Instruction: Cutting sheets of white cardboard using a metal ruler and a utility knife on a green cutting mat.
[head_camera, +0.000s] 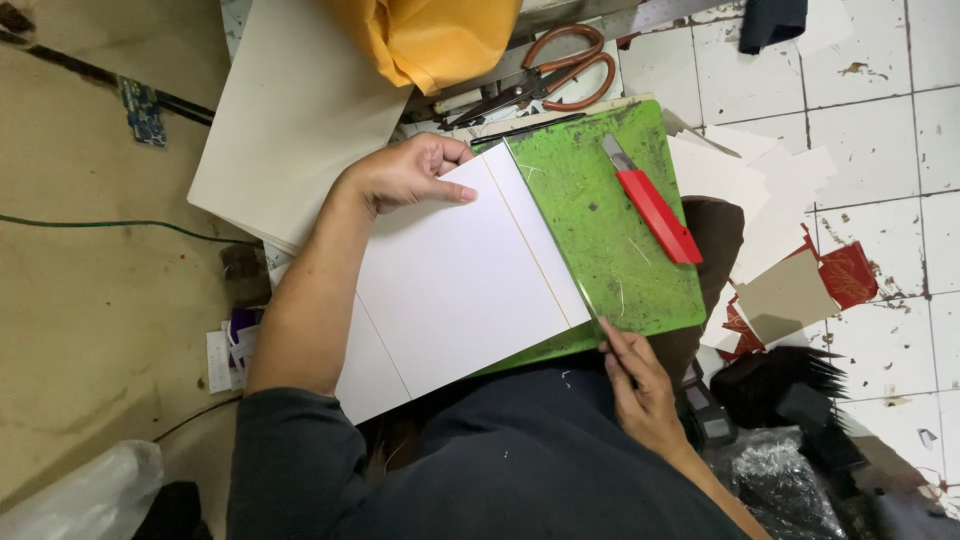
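Pressing down on a white card sheet (455, 280), the left hand (410, 172) has its fingers curled over the sheet's far corner, thumb flat on the surface. The right hand (637, 385) sits at the sheet's near edge, fingertips touching where card meets a green cutting mat (610, 230); whether it pinches anything I cannot tell. The two hands are well apart, with the sheet lying between them, partly over the mat and partly over the person's lap. Beyond the right hand, on the mat, rests a red utility knife (650, 205), untouched. Past the left hand lie orange-handled scissors (550, 70), and just beside that hand a stack of cream boards (290, 110). Card offcuts (780, 200) lie scattered on the tiled floor (880, 120) beyond the right hand
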